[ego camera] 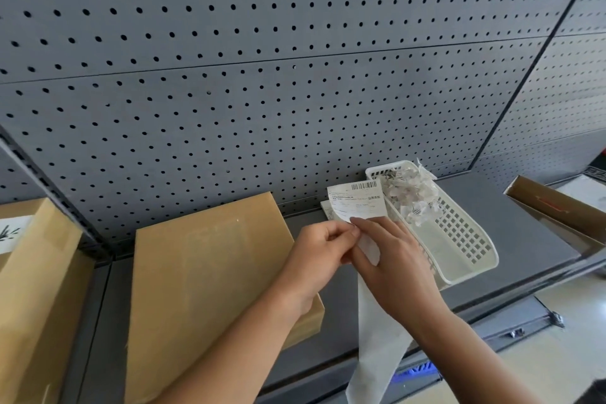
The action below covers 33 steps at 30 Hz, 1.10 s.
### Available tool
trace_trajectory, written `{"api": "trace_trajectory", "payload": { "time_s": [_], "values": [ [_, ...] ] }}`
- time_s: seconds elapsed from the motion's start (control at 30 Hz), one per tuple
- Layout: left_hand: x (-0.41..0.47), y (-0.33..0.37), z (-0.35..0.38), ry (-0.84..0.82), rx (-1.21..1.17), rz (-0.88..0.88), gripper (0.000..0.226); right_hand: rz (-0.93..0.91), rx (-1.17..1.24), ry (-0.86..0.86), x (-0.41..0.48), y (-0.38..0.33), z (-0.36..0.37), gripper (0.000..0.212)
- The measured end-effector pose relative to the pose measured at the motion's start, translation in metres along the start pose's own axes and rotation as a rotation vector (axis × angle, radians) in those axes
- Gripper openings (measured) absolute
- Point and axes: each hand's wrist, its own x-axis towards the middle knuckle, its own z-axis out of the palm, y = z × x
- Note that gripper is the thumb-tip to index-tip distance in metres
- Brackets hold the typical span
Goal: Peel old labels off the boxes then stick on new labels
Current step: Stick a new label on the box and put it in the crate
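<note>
A flat brown cardboard box [210, 275] lies on the grey shelf, its top bare with a faint rectangular mark. Above its right edge my left hand [319, 252] and my right hand [393, 269] pinch a white printed label [357, 202] with a barcode, which stands up from my fingertips. A long strip of white backing paper [377, 334] hangs down from under my right hand. Both hands grip the label at its lower edge, fingertips touching.
A white perforated plastic basket [459, 246] holding crumpled peeled labels [410, 193] sits right of my hands. Another brown box [36, 289] stands at far left, an open carton [557, 210] at far right. A grey pegboard wall [262, 75] backs the shelf.
</note>
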Motion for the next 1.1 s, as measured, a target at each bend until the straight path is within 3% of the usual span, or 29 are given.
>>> {"api": "trace_trajectory", "payload": {
  "time_s": [0.27, 0.5, 0.67, 0.87, 0.93, 1.03, 1.1],
  "values": [
    [0.001, -0.005, 0.005, 0.051, 0.002, 0.072, 0.016, 0.082, 0.235, -0.177, 0.008, 0.005, -0.018, 0.034],
    [0.001, -0.011, 0.008, 0.073, 0.072, 0.117, 0.014, 0.037, 0.183, -0.114, 0.018, 0.016, -0.022, 0.013],
    [0.002, -0.011, 0.008, 0.094, 0.099, 0.123, 0.013, 0.003, 0.088, -0.034, 0.021, 0.018, -0.023, 0.010],
    [0.000, -0.011, 0.006, 0.085, 0.126, 0.030, 0.009, 0.152, 0.181, 0.049, 0.029, 0.016, -0.033, 0.014],
    [-0.001, -0.009, 0.006, 0.053, 0.059, -0.020, 0.016, 0.165, 0.237, 0.052, 0.030, 0.013, -0.036, 0.015],
    [0.001, -0.003, 0.007, -0.023, 0.037, -0.055, 0.050, 0.138, 0.273, 0.012, 0.026, 0.006, -0.038, 0.014],
    [0.001, 0.003, 0.010, -0.086, 0.013, -0.041, 0.048, 0.107, 0.287, -0.009, 0.023, 0.002, -0.039, 0.013]
  ]
}}
